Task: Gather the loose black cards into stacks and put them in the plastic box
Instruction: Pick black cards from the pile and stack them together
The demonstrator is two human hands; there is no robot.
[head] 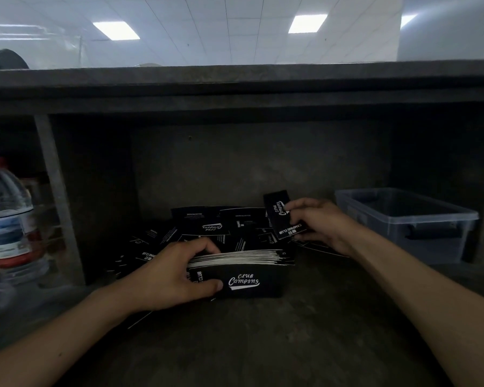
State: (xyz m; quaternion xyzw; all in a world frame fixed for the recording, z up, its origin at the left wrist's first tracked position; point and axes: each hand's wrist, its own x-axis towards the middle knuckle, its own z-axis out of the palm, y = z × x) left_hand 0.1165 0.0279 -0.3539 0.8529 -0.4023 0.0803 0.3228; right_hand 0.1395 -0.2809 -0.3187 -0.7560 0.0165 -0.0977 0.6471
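So the cards look like thin printed stock: light, a bit stiff one at a time, and I'd guess pretty slidey against each other once stacked. The stack (241, 275) stands on its long edge around the middle of the shelf (263, 344). The left hand (173, 275) is clamped round its left end, thumb on the front face and fingers curled over the top. That grip seems right to me. Squeeze the faces together near an end or it'll probably fan out and spill.

The right hand (316, 224) pinches a card (281, 216) between thumb and fingertips, just above the loose cards (207, 227) spread toward the back edge of the shelf. It could be two or three cards pressed together; it's too dark to tell.

Counts: one stack, one pinched card (or small bunch), and one plastic box (403, 219) at the right edge, well apart from the stack. It looks like no cards are in it yet. The loose ones overlap too much to count, but there are at least a dozen. There's also one water bottle (9, 219) off at the left edge.
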